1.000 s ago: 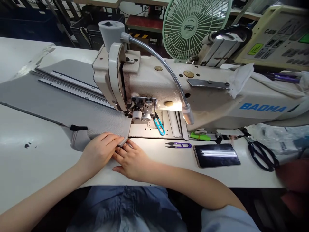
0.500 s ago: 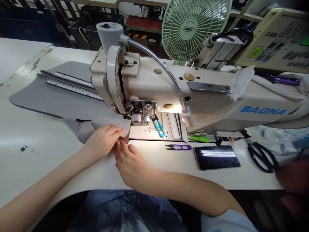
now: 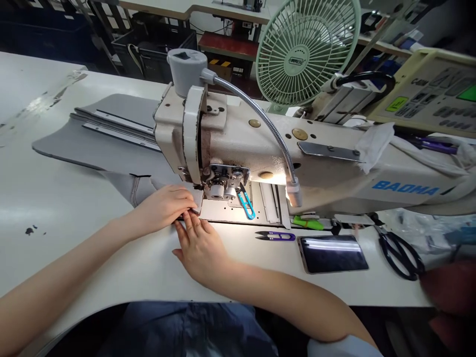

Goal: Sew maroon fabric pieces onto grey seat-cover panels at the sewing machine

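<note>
A grey fabric panel [image 3: 96, 148] lies across the white table [image 3: 55, 208], passing under the head of a cream sewing machine [image 3: 260, 144]. My left hand [image 3: 165, 206] rests flat on the panel's near corner just left of the presser foot [image 3: 219, 191]. Touching it from the front, my right hand [image 3: 201, 245] lies on the table with its fingertips against the fabric edge. The needle area is lit by a gooseneck lamp [image 3: 293, 191].
A blue thread snip [image 3: 245, 203] lies on the needle plate. Purple snips [image 3: 277, 236], a dark phone [image 3: 332, 253] and black scissors [image 3: 399, 250] lie to the right. A green fan [image 3: 307, 47] and a control panel [image 3: 431, 91] stand behind the machine.
The grey panel has slid away from me under the machine, so less of it shows in front. Both hands followed it toward the presser foot.
</note>
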Action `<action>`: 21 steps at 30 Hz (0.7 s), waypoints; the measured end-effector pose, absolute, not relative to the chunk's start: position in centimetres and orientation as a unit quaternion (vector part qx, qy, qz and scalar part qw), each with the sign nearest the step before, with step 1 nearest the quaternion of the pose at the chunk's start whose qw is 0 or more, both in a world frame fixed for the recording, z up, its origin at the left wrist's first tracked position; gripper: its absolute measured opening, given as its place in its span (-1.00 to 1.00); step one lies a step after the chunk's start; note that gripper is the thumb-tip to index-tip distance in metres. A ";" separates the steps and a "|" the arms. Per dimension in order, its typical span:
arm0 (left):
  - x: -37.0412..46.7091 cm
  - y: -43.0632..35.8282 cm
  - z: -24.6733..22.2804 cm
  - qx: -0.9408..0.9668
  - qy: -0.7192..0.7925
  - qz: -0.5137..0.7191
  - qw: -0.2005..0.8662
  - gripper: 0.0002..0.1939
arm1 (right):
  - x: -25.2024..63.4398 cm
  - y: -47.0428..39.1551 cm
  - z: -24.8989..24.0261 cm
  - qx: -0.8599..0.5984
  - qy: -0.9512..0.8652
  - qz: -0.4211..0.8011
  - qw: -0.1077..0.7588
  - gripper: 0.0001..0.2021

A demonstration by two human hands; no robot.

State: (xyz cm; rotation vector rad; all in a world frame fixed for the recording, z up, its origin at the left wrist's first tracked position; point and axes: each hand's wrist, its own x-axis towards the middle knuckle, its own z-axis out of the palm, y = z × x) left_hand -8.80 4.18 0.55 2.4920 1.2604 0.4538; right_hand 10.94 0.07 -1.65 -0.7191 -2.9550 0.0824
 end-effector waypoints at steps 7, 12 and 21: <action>-9.4 5.8 0.2 0.894 0.410 0.131 0.122 -0.75 | 10.4 0.7 -1.2 -0.259 -0.964 0.047 0.035 -0.44; -9.3 6.7 0.9 0.895 0.420 0.098 0.114 -0.72 | 9.8 1.4 -1.3 -0.268 -0.962 0.035 0.038 -0.43; -8.9 8.2 1.4 0.896 0.413 0.134 0.097 -0.70 | 9.2 2.5 -1.1 -0.298 -0.952 0.047 0.057 -0.44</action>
